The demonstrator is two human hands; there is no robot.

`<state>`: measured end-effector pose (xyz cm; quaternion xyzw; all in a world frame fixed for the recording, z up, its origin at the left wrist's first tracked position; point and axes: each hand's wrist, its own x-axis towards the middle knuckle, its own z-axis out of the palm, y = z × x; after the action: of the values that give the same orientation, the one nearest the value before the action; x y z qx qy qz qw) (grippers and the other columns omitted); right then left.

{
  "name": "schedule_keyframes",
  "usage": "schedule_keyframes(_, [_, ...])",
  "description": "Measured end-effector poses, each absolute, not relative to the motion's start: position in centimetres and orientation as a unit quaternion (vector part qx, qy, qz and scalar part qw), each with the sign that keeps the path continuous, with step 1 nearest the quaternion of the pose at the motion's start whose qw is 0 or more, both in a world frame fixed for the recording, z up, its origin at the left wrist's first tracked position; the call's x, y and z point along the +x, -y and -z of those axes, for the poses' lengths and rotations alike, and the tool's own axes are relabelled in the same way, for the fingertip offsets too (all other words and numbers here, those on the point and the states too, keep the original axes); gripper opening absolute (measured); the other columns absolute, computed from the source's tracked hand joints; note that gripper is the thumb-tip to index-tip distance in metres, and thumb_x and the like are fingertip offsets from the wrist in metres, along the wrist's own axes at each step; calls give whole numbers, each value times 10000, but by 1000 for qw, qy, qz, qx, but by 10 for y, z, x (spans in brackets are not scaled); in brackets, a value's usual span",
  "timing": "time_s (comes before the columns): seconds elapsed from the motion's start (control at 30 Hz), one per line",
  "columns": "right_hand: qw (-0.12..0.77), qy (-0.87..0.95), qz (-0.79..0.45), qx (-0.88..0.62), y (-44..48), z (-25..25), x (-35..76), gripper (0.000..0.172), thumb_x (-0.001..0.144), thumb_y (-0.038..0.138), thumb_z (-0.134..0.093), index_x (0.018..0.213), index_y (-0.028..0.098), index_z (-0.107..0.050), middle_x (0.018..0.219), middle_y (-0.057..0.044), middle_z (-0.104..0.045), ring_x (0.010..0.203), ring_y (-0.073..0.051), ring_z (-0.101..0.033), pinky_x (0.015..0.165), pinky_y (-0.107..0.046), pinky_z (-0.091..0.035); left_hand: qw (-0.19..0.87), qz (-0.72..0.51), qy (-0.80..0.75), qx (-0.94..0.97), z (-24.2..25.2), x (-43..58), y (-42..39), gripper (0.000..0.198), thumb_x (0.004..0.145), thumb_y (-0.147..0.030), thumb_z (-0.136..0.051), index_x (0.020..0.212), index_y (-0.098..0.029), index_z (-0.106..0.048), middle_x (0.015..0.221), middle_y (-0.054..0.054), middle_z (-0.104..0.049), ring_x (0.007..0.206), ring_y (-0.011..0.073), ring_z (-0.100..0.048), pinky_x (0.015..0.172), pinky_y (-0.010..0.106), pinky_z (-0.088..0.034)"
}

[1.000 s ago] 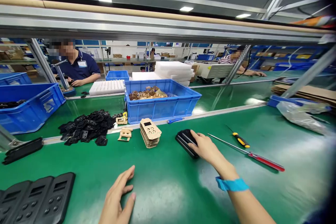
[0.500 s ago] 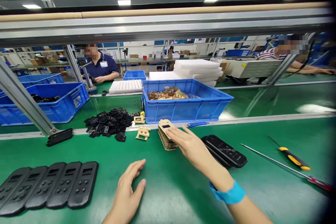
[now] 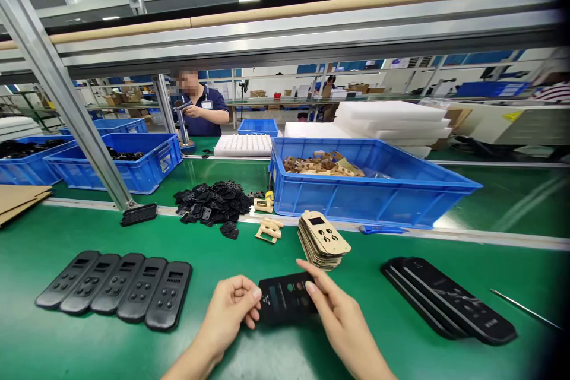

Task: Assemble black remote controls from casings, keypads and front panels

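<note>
Between my two hands lies a thin black panel sheet [image 3: 285, 298] with cut-out holes, just above the green mat. My left hand [image 3: 231, 312] pinches its left edge with curled fingers. My right hand [image 3: 336, 314] holds its right edge, index finger stretched over the top. Just behind stands a stack of tan backing sheets [image 3: 321, 240]. A row of several black remote housings [image 3: 118, 288] lies to the left. A small stack of long black panels [image 3: 447, 306] lies to the right.
A blue bin [image 3: 369, 193] with tan scraps sits behind the stack. A heap of small black parts [image 3: 214, 205] and tan pieces [image 3: 268, 230] lie by the divider rail. More blue bins [image 3: 133, 166] stand left. A person in a dark shirt [image 3: 202, 113] works opposite. A metal rod's tip [image 3: 525, 309] shows right.
My right hand left the tan stack and came back toward me; both hands now hold a black sheet. My left hand lifted from the mat and closed. The view swung left.
</note>
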<state>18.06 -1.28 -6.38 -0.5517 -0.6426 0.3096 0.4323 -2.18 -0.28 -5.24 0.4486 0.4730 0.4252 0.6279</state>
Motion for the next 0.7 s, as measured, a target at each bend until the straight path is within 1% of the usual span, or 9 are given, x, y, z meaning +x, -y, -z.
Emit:
schedule_keyframes(0.07, [380, 718, -232, -535, 14, 65, 182, 402, 859, 432, -545, 1214, 256, -611, 1203, -112, -597, 1114, -301, -541, 941, -462, -451, 633, -417, -472, 450, 53, -22, 3, 475, 630, -570, -735, 651, -134, -547, 548, -17, -547, 457, 65, -465, 433, 180, -360])
schedule_keyframes(0.1, [352, 751, -215, -515, 16, 64, 181, 465, 798, 438, -630, 1232, 272, -602, 1287, -116, -548, 1179, -324, -491, 976, -481, -423, 643, -413, -466, 447, 54, -22, 4, 474, 628, -568, -738, 651, -139, -538, 540, -23, -540, 454, 62, -458, 432, 176, -353])
schedule_keyframes(0.2, [296, 796, -264, -458, 22, 59, 172, 683, 692, 380, -757, 1323, 284, -512, 1282, -118, -548, 1148, -303, -526, 960, -420, -458, 706, -395, -417, 413, 56, -21, 8, 457, 630, -535, -760, 664, -150, -517, 527, -37, -524, 440, 50, -436, 432, 165, -346])
schedule_keyframes(0.27, [305, 785, -329, -427, 27, 58, 164, 631, 711, 330, -748, 1297, 274, -522, 1223, -105, -578, 1077, -259, -578, 914, -345, -492, 754, -386, -363, 387, 56, -18, 12, 436, 643, -498, -772, 673, -147, -514, 536, -36, -519, 439, 40, -423, 433, 156, -344])
schedule_keyframes(0.37, [389, 744, -374, -394, 32, 63, 154, 568, 673, 329, -780, 1202, 269, -583, 1134, -88, -615, 1030, -255, -596, 897, -327, -494, 796, -388, -286, 367, 53, -12, 18, 385, 708, -459, -743, 717, -131, -541, 603, -7, -545, 469, 41, -454, 440, 147, -347])
schedule_keyframes(0.47, [498, 664, -402, -388, 33, 68, 154, 565, 627, 393, -808, 1150, 286, -622, 1147, -86, -620, 1047, -279, -591, 885, -347, -499, 806, -403, -252, 353, 50, -8, 19, 333, 752, -423, -715, 754, -143, -535, 642, -1, -548, 522, 63, -503, 448, 145, -378])
schedule_keyframes(0.53, [570, 569, -443, -395, 31, 64, 164, 596, 619, 488, -790, 1151, 281, -622, 1156, -96, -628, 911, -260, -636, 717, -317, -551, 800, -422, -261, 337, 51, -10, 16, 326, 735, -392, -738, 745, -158, -511, 642, -17, -534, 517, 57, -484, 429, 136, -390])
schedule_keyframes(0.6, [648, 459, -448, -411, 25, 53, 179, 625, 644, 566, -738, 1173, 261, -604, 1151, -112, -640, 720, -211, -634, 505, -266, -517, 786, -430, -286, 340, 54, -14, 12, 344, 718, -387, -752, 734, -165, -489, 647, -25, -542, 471, 41, -446, 389, 126, -375])
schedule_keyframes(0.7, [746, 344, -363, -440, 15, 30, 204, 635, 745, 653, -582, 1232, 245, -564, 1244, -123, -593, 650, -167, -596, 446, -249, -466, 714, -428, -355, 426, 57, -20, 1, 366, 777, -478, -661, 739, -186, -444, 579, -30, -562, 401, 44, -448, 375, 139, -376])
